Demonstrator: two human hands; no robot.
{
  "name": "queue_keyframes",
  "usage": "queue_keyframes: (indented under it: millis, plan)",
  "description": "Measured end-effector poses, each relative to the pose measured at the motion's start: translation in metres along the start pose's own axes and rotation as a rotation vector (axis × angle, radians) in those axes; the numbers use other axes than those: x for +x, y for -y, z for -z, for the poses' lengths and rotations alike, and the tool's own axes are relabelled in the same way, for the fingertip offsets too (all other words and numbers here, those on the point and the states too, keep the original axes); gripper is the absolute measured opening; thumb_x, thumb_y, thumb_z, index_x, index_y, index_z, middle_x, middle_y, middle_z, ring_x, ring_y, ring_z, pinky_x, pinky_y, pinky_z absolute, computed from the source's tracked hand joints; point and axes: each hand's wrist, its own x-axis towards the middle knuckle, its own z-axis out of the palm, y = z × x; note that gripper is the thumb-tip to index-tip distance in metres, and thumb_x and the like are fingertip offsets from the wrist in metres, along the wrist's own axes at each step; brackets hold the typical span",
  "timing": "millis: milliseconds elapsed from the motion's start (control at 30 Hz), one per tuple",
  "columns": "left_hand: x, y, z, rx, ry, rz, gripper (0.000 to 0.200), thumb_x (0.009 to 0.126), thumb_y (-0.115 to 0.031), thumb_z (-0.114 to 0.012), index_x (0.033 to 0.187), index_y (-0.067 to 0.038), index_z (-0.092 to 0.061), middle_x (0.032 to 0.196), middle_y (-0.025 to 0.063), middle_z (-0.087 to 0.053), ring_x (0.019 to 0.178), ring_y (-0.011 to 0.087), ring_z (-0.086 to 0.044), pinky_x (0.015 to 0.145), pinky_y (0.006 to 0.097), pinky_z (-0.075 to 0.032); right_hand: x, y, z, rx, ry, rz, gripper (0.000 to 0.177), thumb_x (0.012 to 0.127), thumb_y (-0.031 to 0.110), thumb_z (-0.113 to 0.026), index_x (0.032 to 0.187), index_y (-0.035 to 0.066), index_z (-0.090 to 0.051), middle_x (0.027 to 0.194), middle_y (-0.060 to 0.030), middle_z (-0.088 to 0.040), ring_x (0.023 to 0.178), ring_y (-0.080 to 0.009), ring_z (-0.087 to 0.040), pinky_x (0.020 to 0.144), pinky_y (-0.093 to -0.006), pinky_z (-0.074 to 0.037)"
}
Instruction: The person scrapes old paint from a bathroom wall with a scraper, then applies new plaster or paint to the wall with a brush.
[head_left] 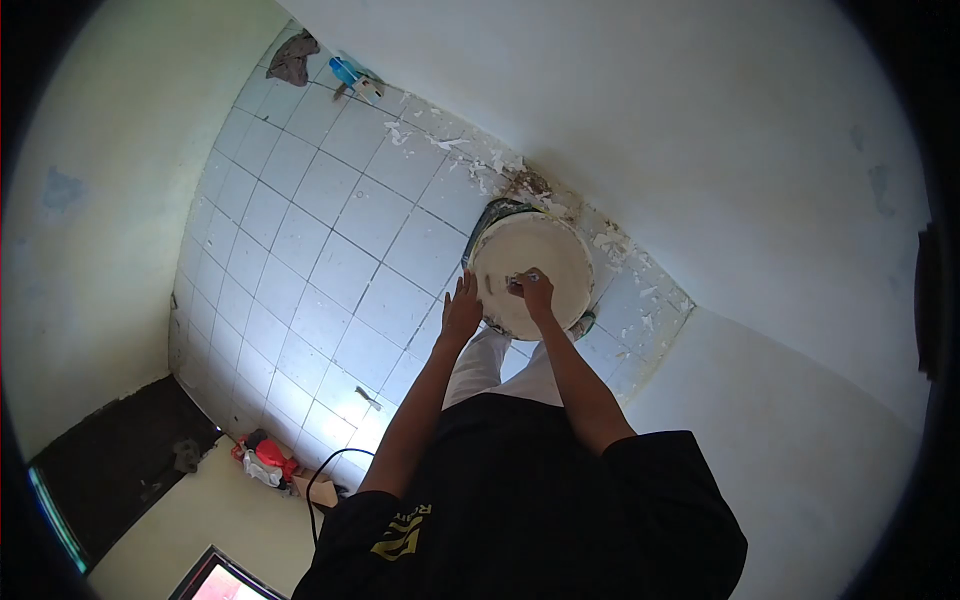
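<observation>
A round tub filled with pale, creamy paste stands on the floor in front of my legs. My left hand lies at the tub's left rim with its fingers stretched out. Over the middle of the paste, my right hand is closed around a small tool, mostly hidden by the fingers. A short dark mark shows in the paste just left of that hand.
Peeled paint flakes litter the floor along the wall. Blue item and a grey cloth lie in the far corner. A scraper-like piece rests on the tiles. A black cable runs near red and white items.
</observation>
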Motion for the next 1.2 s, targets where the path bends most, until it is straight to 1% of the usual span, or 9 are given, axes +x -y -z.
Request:
queue_keyframes:
  millis: [67, 233, 300, 333, 433, 567, 800, 933, 1200]
  plan:
    - [0.000, 0.000, 0.001, -0.007, 0.004, 0.008, 0.066, 0.088, -0.011, -0.052, 0.146, 0.001, -0.024, 0.156, 0.0180, -0.019, 0.142, 0.0351, -0.024, 0.108, 0.0581, -0.030, 0.007, 0.025, 0.010, 0.596, -0.119, -0.526, 0.013, 0.084, 0.004, -0.059, 0.090, -0.008, -0.060, 0.084, -0.0170, -0.064, 0.072, -0.0290, -0.070, 0.072, -0.0379, -0.063]
    - [0.005, 0.004, -0.001, -0.057, -0.030, 0.010, 0.063, 0.086, -0.011, -0.052, 0.144, 0.000, -0.029, 0.153, 0.0194, -0.026, 0.139, 0.0357, -0.031, 0.105, 0.0583, -0.035, 0.002, 0.038, 0.041, 0.719, -0.147, -0.517, 0.013, 0.084, 0.000, -0.060, 0.093, -0.008, -0.060, 0.089, -0.0182, -0.064, 0.081, -0.0301, -0.069, 0.078, -0.0373, -0.062]
    - [0.012, 0.014, -0.007, -0.165, -0.087, -0.031, 0.058, 0.085, -0.011, -0.052, 0.140, 0.001, -0.036, 0.147, 0.0219, -0.036, 0.129, 0.0380, -0.044, 0.101, 0.0527, -0.041, -0.006, 0.041, 0.056, 0.722, -0.155, -0.460, 0.012, 0.084, 0.000, -0.061, 0.093, -0.008, -0.060, 0.089, -0.0180, -0.064, 0.082, -0.0305, -0.069, 0.080, -0.0377, -0.061]
    - [0.015, 0.016, -0.006, -0.210, -0.119, -0.031, 0.051, 0.087, -0.014, -0.051, 0.135, 0.002, -0.042, 0.134, 0.0242, -0.051, 0.117, 0.0398, -0.055, 0.097, 0.0454, -0.046, -0.010, 0.043, 0.063, 0.774, -0.160, -0.462, 0.012, 0.084, 0.000, -0.062, 0.093, -0.007, -0.060, 0.089, -0.0175, -0.065, 0.082, -0.0291, -0.069, 0.079, -0.0367, -0.061]
    - [0.029, 0.021, 0.015, -0.298, 0.036, 0.041, 0.042, 0.089, -0.018, -0.051, 0.126, 0.001, -0.053, 0.120, 0.0248, -0.060, 0.111, 0.0394, -0.058, 0.093, 0.0416, -0.048, -0.025, 0.048, 0.085, 0.895, -0.175, -0.446, 0.010, 0.084, 0.000, -0.063, 0.092, -0.006, -0.061, 0.091, -0.0163, -0.066, 0.081, -0.0263, -0.069, 0.079, -0.0343, -0.061]
    - [0.055, 0.043, 0.004, -0.566, -0.192, -0.097, 0.029, 0.089, -0.022, -0.054, 0.104, -0.001, -0.068, 0.105, 0.0204, -0.068, 0.102, 0.0343, -0.064, 0.089, 0.0385, -0.049, -0.045, 0.063, 0.114, 1.052, -0.181, -0.384, 0.009, 0.085, -0.001, -0.062, 0.093, -0.005, -0.061, 0.091, -0.0135, -0.067, 0.081, -0.0227, -0.068, 0.079, -0.0304, -0.059]
    - [0.076, -0.023, 0.044, -0.734, -0.429, 0.001, 0.024, 0.089, -0.017, -0.057, 0.103, -0.002, -0.068, 0.100, 0.0137, -0.070, 0.095, 0.0263, -0.065, 0.086, 0.0352, -0.049, -0.070, 0.130, 0.150, 1.255, -0.222, -0.212, 0.010, 0.087, 0.000, -0.059, 0.095, -0.005, -0.062, 0.092, -0.0136, -0.067, 0.089, -0.0232, -0.067, 0.086, -0.0304, -0.056]
    - [0.093, -0.069, 0.058, -0.839, -0.423, -0.168, 0.024, 0.091, -0.020, -0.056, 0.105, -0.004, -0.067, 0.099, 0.0089, -0.069, 0.094, 0.0219, -0.064, 0.081, 0.0335, -0.048, -0.073, 0.180, 0.184, 1.427, -0.389, -0.037, 0.006, 0.086, -0.002, -0.059, 0.092, -0.004, -0.062, 0.093, -0.0120, -0.067, 0.089, -0.0222, -0.067, 0.087, -0.0314, -0.057]
    - [0.048, -0.227, 0.109, -1.148, -0.027, -0.292, 0.024, 0.095, -0.026, -0.050, 0.109, -0.011, -0.062, 0.106, 0.0025, -0.066, 0.099, 0.0160, -0.062, 0.081, 0.0335, -0.044, -0.069, 0.376, 0.294, 0.907, -0.902, 0.713, 0.001, 0.089, -0.003, -0.056, 0.090, -0.003, -0.057, 0.091, -0.0127, -0.062, 0.085, -0.0266, -0.068, 0.085, -0.0368, -0.058]
